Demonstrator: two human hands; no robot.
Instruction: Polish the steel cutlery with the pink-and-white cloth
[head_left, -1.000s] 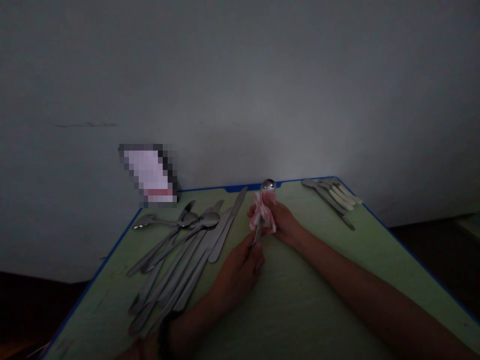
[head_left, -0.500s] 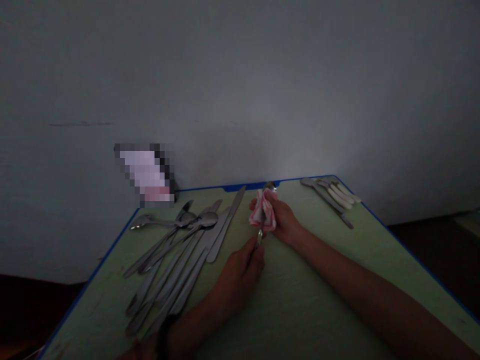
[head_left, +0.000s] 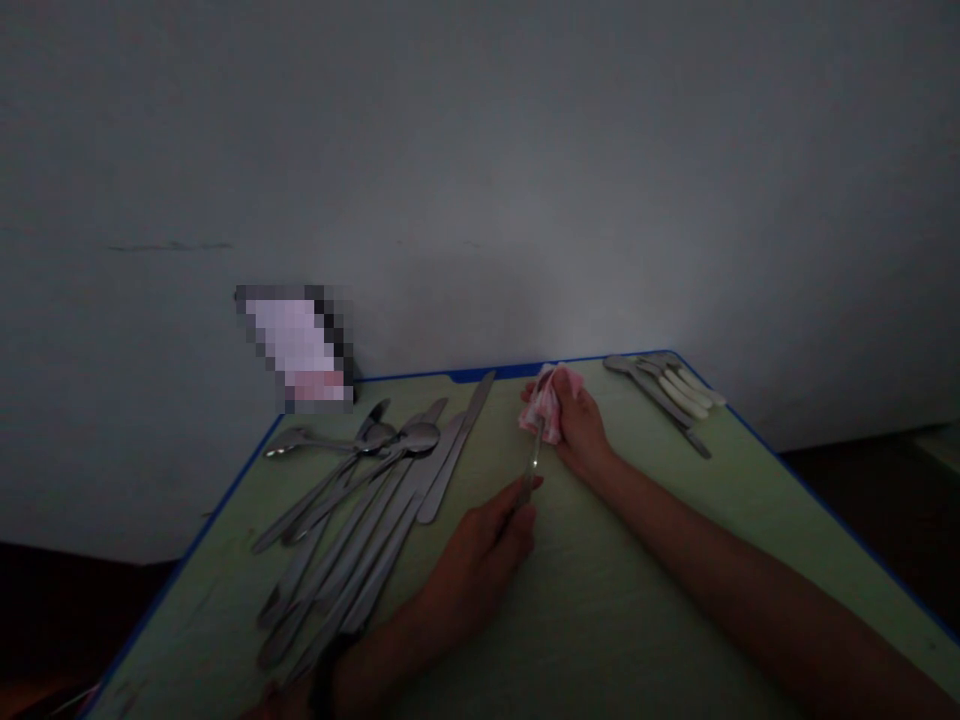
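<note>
My left hand (head_left: 491, 550) is closed around the handle of a metal spoon (head_left: 535, 455), which points away from me over the middle of the table. A pink and white cloth (head_left: 541, 408) is wrapped about the spoon's far end and hides its bowl. My right hand (head_left: 581, 420) grips this cloth, its fingers folded round it. Left of my left hand lies a loose pile of table knives (head_left: 457, 440) and spoons (head_left: 418, 437), some overlapping. My left forearm passes close by the lower handles.
On the green, blue-edged table (head_left: 630, 600), a small group of cutlery with white handles (head_left: 686, 395) and a dark metal spoon (head_left: 652, 385) lies at the far right. A blurred-out upright device (head_left: 296, 345) leans at the back left. A grey wall (head_left: 480, 180) stands behind.
My right hand and the cloth have slid up and slightly right along the spoon, covering its bowl, which showed before. More of the handle is bare. My left hand keeps its grip.
</note>
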